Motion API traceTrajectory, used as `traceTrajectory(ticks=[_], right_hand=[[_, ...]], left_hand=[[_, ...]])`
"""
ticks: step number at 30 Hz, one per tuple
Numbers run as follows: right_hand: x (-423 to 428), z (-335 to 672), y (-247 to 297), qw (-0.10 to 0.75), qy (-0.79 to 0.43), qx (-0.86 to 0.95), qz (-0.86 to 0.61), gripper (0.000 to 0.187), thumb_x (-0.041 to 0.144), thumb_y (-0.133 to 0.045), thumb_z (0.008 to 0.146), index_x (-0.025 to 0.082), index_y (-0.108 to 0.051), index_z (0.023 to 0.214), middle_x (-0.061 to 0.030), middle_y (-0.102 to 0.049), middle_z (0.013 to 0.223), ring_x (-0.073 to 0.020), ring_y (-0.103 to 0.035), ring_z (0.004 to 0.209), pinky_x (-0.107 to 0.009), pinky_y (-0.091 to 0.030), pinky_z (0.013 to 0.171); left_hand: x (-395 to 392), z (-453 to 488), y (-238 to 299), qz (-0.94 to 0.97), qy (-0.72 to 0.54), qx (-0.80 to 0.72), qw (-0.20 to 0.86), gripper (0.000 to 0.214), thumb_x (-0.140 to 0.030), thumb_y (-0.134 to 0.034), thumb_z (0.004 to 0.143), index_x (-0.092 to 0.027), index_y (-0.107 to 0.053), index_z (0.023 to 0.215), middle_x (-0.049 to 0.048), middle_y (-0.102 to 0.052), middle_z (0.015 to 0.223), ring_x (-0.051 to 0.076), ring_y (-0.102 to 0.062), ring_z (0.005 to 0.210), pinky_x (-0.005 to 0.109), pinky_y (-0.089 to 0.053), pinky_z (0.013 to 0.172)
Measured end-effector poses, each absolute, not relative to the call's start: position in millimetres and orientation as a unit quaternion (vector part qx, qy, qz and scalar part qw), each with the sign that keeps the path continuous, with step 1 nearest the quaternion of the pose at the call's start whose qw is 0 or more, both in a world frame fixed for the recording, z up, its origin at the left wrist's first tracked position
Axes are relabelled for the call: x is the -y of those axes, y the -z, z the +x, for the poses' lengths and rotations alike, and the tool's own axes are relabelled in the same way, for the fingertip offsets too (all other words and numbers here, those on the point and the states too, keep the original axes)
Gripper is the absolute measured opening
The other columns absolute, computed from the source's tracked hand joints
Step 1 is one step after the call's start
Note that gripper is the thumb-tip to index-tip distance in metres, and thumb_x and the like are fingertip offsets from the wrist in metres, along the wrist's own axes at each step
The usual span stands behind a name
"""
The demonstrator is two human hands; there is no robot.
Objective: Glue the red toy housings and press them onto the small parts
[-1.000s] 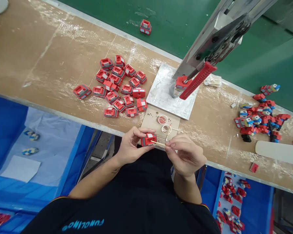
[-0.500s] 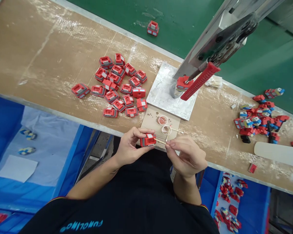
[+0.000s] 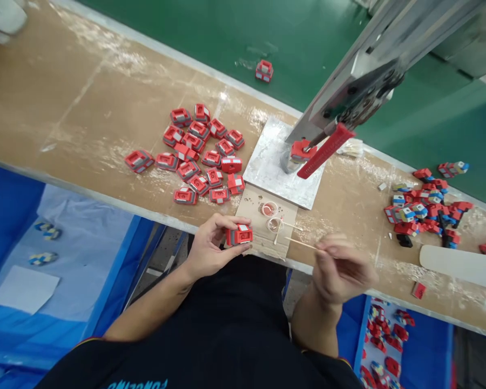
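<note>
Between thumb and fingers, my left hand (image 3: 211, 244) grips a red toy part (image 3: 240, 235) with grey and white trim, its hollow side facing up. My right hand (image 3: 344, 267), a little blurred, pinches the end of a thin wooden stick (image 3: 302, 242) that points left, apart from the toy part. Just beyond the hands, on a piece of cardboard (image 3: 253, 200), stand two small clear cups, one with red paint (image 3: 269, 209) and one with whitish contents (image 3: 274, 225). Other thin sticks lean on or lie by the cups.
Many similar red parts (image 3: 193, 141) lie left on the workbench. A metal press (image 3: 283, 156) with a red handle (image 3: 326, 151) stands ahead. Red, blue and yellow toys (image 3: 429, 202) are heaped right, near a pale board (image 3: 457, 261). Blue bins (image 3: 117, 270) sit below the near edge.
My right hand has moved right, drawing the stick away from the red toy part. My left hand still holds the part, slightly further left. The whole view has shifted a little.
</note>
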State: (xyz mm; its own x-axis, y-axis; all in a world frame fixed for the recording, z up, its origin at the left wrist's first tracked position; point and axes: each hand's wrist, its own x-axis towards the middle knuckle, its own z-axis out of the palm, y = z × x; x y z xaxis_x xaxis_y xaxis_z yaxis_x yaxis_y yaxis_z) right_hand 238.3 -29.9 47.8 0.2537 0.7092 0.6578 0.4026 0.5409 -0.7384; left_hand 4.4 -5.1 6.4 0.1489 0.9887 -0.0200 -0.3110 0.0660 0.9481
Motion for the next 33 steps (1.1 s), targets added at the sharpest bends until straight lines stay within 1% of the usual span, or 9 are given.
traceTrajectory(ticks=[5,12,18,21,24,25,27,30,33], right_hand=[[28.0,269.9,-40.1,0.706,-0.181,0.516,-0.450,0.031,0.040,-0.082,0.093,0.025,-0.059,0.078,0.0017,-0.057,0.071,-0.0155,-0.054,0.064,-0.028,-0.043,0.054],[22.6,199.0,-47.7,0.789,-0.360,0.286,-0.409,0.046,0.060,-0.066,0.101,0.024,-0.050,0.077,-0.0019,-0.075,0.109,-0.0192,-0.072,0.101,-0.033,-0.059,0.080],[4.2,191.9,-60.7,0.834,-0.335,0.164,-0.407,0.040,0.059,-0.070,0.099,0.025,-0.054,0.084,0.0067,-0.062,0.083,-0.0111,-0.065,0.067,-0.030,-0.061,0.071],[-0.1,222.1,-58.9,0.848,-0.290,0.165,-0.412,0.042,0.058,-0.075,0.095,0.024,-0.055,0.082,0.0087,-0.057,0.076,-0.0086,-0.058,0.054,-0.026,-0.055,0.058],[3.9,260.6,-54.4,0.854,-0.267,0.172,-0.412,0.043,0.057,-0.081,0.091,0.023,-0.057,0.081,0.0091,-0.057,0.073,-0.0080,-0.054,0.050,-0.025,-0.049,0.053],[6.5,272.3,-53.0,0.857,-0.257,0.171,-0.412,0.044,0.057,-0.084,0.088,0.022,-0.057,0.079,0.0092,-0.058,0.072,-0.0080,-0.053,0.050,-0.025,-0.048,0.052],[11.7,290.0,-50.7,0.865,-0.237,0.156,-0.415,0.050,0.058,-0.091,0.080,0.022,-0.056,0.076,0.0093,-0.059,0.069,-0.0084,-0.053,0.049,-0.025,-0.048,0.050],[16.8,298.7,-48.8,0.871,-0.222,0.120,-0.421,0.055,0.059,-0.096,0.072,0.021,-0.055,0.073,0.0095,-0.059,0.066,-0.0088,-0.053,0.048,-0.025,-0.049,0.049],[19.4,294.2,-48.2,0.872,-0.213,0.111,-0.427,0.053,0.057,-0.094,0.076,0.021,-0.055,0.071,0.0095,-0.060,0.065,-0.0087,-0.055,0.047,-0.025,-0.050,0.049]], left_hand=[[-57.2,-20.5,-38.1,0.457,-0.505,-0.343,0.647,0.042,-0.014,-0.101,0.066,-0.016,-0.070,0.094,0.0103,-0.081,0.113,0.025,-0.081,0.102,0.033,-0.068,0.088],[-54.3,48.3,-48.6,0.659,-0.556,-0.192,0.468,0.049,-0.036,-0.103,0.067,-0.019,-0.071,0.100,0.0071,-0.080,0.099,0.022,-0.081,0.091,0.031,-0.066,0.082],[-18.8,108.1,-38.0,0.659,-0.616,-0.185,0.390,0.046,-0.048,-0.095,0.077,-0.022,-0.062,0.096,0.0092,-0.082,0.098,0.024,-0.081,0.094,0.036,-0.066,0.085],[-28.5,94.5,-47.1,0.750,-0.540,-0.123,0.361,0.040,-0.044,-0.088,0.088,-0.018,-0.068,0.111,0.0204,-0.081,0.119,0.029,-0.081,0.109,0.037,-0.067,0.092],[-88.5,65.9,-58.5,0.828,-0.455,-0.098,0.312,0.024,-0.033,-0.081,0.092,-0.016,-0.074,0.108,0.0170,-0.082,0.118,0.026,-0.083,0.101,0.031,-0.068,0.086],[-121.5,58.6,-61.4,0.829,-0.448,-0.139,0.303,0.006,-0.024,-0.078,0.093,-0.020,-0.075,0.095,0.0067,-0.084,0.099,0.020,-0.082,0.085,0.027,-0.068,0.079],[-198.9,54.1,-65.1,0.810,-0.453,-0.234,0.291,0.022,-0.023,-0.079,0.090,-0.021,-0.068,0.072,-0.0055,-0.072,0.067,0.015,-0.074,0.063,0.026,-0.066,0.073],[-306.8,77.1,-66.6,0.786,-0.463,-0.294,0.285,0.023,-0.031,-0.081,0.091,-0.017,-0.068,0.079,-0.0029,-0.075,0.083,0.019,-0.079,0.091,0.034,-0.062,0.100],[-362.7,117.8,-66.3,0.780,-0.460,-0.311,0.291,0.029,-0.036,-0.084,0.089,-0.016,-0.065,0.080,0.0037,-0.079,0.095,0.020,-0.076,0.106,0.034,-0.055,0.111]])
